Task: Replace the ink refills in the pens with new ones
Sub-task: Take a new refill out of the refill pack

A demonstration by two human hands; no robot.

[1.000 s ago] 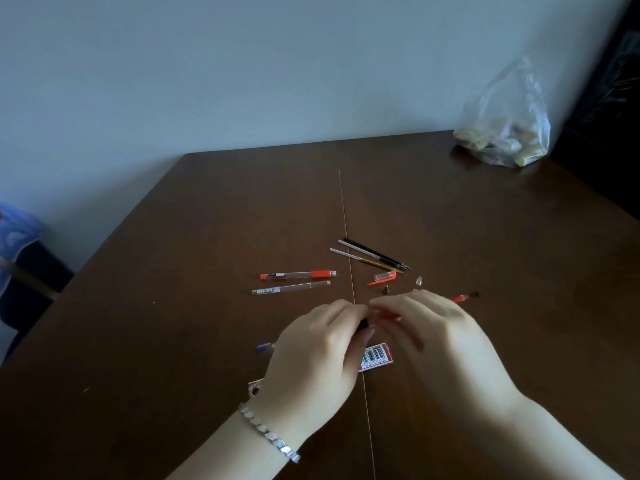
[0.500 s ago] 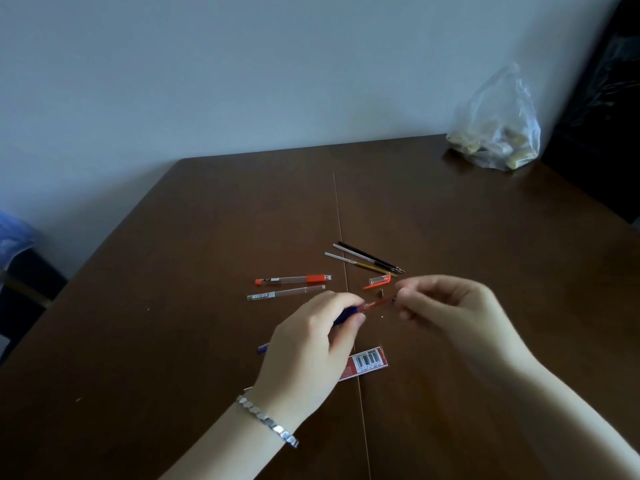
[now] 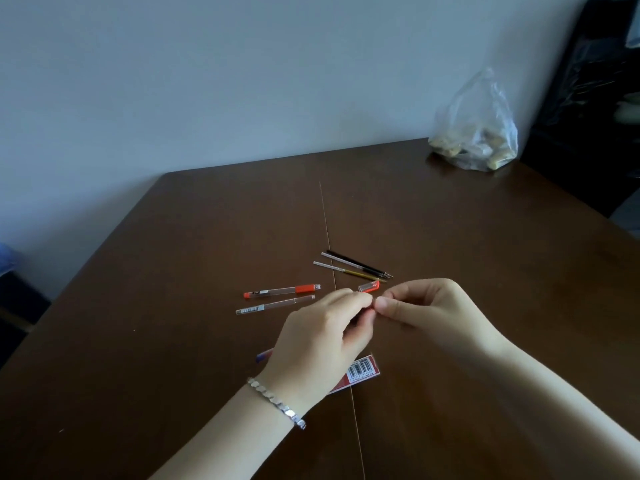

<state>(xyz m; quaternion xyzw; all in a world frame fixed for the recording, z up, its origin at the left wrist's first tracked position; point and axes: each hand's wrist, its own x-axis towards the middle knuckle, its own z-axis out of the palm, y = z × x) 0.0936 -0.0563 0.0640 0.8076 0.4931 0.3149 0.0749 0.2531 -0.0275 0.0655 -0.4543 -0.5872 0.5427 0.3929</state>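
Note:
My left hand grips a pen barrel with a blue end that sticks out below the palm. My right hand pinches a thin red refill right at the barrel's mouth, where the fingertips of both hands meet; most of the refill is hidden. On the brown table lie a red-capped pen, a clear pen barrel, a red pen cap and loose refills. A red refill packet with a barcode lies under my left hand.
A clear plastic bag with pale lumps stands at the table's far right corner. A dark cabinet rises to the right of the table. A seam runs down the tabletop's middle.
Both hands have lifted off the table. My right hand has moved left until its fingertips meet my left hand's, and the red refill has gone almost wholly into the barrel.

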